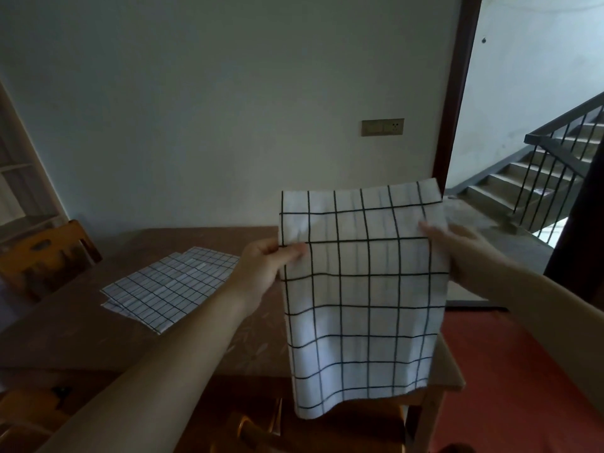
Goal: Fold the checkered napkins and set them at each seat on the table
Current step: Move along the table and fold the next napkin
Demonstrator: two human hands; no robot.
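A white napkin with black checks (pixel 359 289) hangs in the air in front of me, above the right end of the brown table (pixel 98 338). Its top part is folded over. My left hand (pixel 264 269) pinches its left edge with the thumb on the front. My right hand (pixel 457 250) grips its right edge, fingers on the front. A small stack of flat checkered napkins (pixel 170 286) lies on the table to the left of my left arm.
A wooden chair (pixel 45 256) stands at the table's far left, another chair back (pixel 248 429) sits below me at the near edge. A wall runs behind the table. On the right an open doorway leads to a staircase (pixel 536 171) with a dark railing.
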